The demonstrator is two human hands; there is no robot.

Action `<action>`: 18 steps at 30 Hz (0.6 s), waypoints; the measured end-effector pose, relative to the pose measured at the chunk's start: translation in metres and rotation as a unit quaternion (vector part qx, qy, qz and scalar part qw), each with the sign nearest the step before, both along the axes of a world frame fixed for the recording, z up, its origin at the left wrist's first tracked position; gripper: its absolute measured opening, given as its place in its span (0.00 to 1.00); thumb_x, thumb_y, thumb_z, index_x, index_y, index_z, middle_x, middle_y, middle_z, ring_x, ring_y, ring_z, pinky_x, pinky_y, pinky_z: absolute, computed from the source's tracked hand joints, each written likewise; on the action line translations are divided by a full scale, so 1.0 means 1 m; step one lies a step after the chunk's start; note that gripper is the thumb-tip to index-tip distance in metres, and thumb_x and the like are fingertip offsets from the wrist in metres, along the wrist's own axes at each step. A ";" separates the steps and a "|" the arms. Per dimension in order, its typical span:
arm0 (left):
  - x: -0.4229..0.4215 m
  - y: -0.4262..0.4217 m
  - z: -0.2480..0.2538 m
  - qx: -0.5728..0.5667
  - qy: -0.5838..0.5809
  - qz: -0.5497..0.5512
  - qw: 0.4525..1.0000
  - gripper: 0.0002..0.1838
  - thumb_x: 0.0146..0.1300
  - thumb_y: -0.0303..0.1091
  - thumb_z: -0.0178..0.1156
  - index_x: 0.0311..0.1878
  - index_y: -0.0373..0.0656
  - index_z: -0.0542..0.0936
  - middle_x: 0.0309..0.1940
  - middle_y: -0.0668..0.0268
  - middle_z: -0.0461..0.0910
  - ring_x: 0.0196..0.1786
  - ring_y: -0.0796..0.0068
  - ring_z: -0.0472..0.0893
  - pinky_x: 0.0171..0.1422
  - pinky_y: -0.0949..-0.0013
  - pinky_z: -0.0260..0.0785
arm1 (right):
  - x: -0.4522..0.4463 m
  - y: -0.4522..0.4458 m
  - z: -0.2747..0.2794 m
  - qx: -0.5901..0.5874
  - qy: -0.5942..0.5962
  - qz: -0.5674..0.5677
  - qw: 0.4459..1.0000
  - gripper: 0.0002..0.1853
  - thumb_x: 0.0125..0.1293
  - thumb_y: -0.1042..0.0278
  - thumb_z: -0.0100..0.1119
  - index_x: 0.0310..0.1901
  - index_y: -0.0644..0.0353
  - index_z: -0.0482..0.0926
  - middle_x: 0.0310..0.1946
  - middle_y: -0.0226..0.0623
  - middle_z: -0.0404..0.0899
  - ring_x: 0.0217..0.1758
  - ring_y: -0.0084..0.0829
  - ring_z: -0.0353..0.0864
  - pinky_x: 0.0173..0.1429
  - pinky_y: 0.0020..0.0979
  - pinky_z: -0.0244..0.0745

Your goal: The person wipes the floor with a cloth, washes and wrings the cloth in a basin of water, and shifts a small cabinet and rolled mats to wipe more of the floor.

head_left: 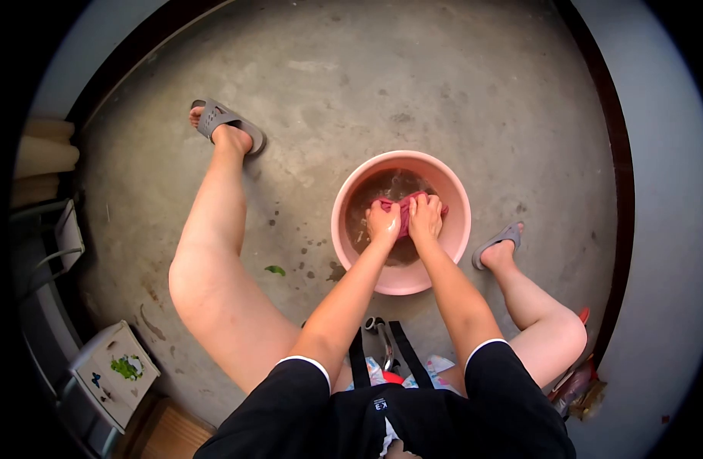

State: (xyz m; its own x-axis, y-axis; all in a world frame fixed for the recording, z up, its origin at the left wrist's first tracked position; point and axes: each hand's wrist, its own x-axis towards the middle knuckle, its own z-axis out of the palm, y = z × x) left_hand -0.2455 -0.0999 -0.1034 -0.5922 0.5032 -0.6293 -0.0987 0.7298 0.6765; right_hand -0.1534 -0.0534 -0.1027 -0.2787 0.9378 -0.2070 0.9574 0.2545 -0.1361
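Inside a pink plastic basin (pixel 403 285) on the floor there is murky, brownish water (pixel 376 182). Both my hands grip a wet, dark red cloth (pixel 406 218) over the water. My left hand (pixel 384 222) has its fingers curled round the cloth's left part, and wet shine shows on its back. Close beside it, my right hand (pixel 425 216) is closed on the right part, with a bit of cloth sticking out past the fingers. The cloth's underside is hidden, so I cannot tell how much of it is in the water.
My legs spread either side of the basin, feet in grey slippers (pixel 225 122). On the concrete floor (pixel 328 99) lie wet spots and a green leaf (pixel 275 270). A small decorated board (pixel 116 375) stands at lower left; plastic bags (pixel 577 390) lie at lower right.
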 end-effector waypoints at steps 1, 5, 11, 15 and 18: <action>0.000 -0.006 -0.007 -0.007 0.021 -0.015 1.000 0.27 0.54 0.42 0.57 0.57 0.43 0.73 0.53 0.48 0.70 0.56 0.47 0.70 0.62 0.54 0.63 | 0.000 -0.009 -0.012 0.022 -0.016 -0.070 0.997 0.17 0.66 0.51 0.50 0.49 0.53 0.73 0.59 0.48 0.66 0.60 0.46 0.67 0.55 0.52 0.67; -0.006 -0.025 -0.017 -0.049 0.010 -0.072 0.996 0.34 0.55 0.42 0.58 0.68 0.51 0.65 0.65 0.45 0.57 0.67 0.44 0.58 0.69 0.54 0.55 | 0.004 -0.049 -0.035 -0.082 -0.060 0.082 0.991 0.31 0.61 0.49 0.54 0.66 0.46 0.64 0.72 0.50 0.45 0.75 0.50 0.43 0.67 0.67 0.43; -0.008 -0.033 -0.039 -0.104 -0.018 0.006 0.994 0.33 0.58 0.44 0.58 0.68 0.53 0.64 0.63 0.46 0.63 0.67 0.46 0.60 0.71 0.54 0.52 | 0.009 -0.051 -0.035 -0.119 -0.005 0.070 0.990 0.33 0.50 0.60 0.65 0.62 0.43 0.69 0.69 0.50 0.51 0.72 0.51 0.48 0.69 0.55 0.50; -0.011 -0.019 -0.014 0.107 -0.381 0.226 0.890 0.25 0.65 0.52 0.52 0.59 0.47 0.73 0.60 0.58 0.70 0.62 0.60 0.69 0.65 0.55 0.62 | -0.020 -0.043 -0.042 -0.167 0.281 -0.158 0.932 0.24 0.49 0.68 0.65 0.52 0.59 0.76 0.48 0.52 0.75 0.50 0.46 0.74 0.58 0.36 0.68; -0.023 -0.017 -0.077 0.131 -0.598 0.221 0.759 0.22 0.65 0.53 0.54 0.51 0.44 0.75 0.45 0.64 0.78 0.48 0.65 0.78 0.56 0.56 0.69 | -0.037 -0.044 -0.010 -0.139 0.456 -0.151 0.866 0.15 0.52 0.64 0.64 0.42 0.58 0.79 0.28 0.46 0.81 0.32 0.45 0.81 0.40 0.39 0.74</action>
State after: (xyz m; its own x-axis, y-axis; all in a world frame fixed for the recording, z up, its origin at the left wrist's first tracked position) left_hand -0.2687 -0.1171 -0.1807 0.1772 0.6222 -0.7625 -0.9524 0.3037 0.0264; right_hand -0.1904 -0.0974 -0.1128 -0.1954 0.9458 -0.2593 0.4366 -0.1529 -0.8865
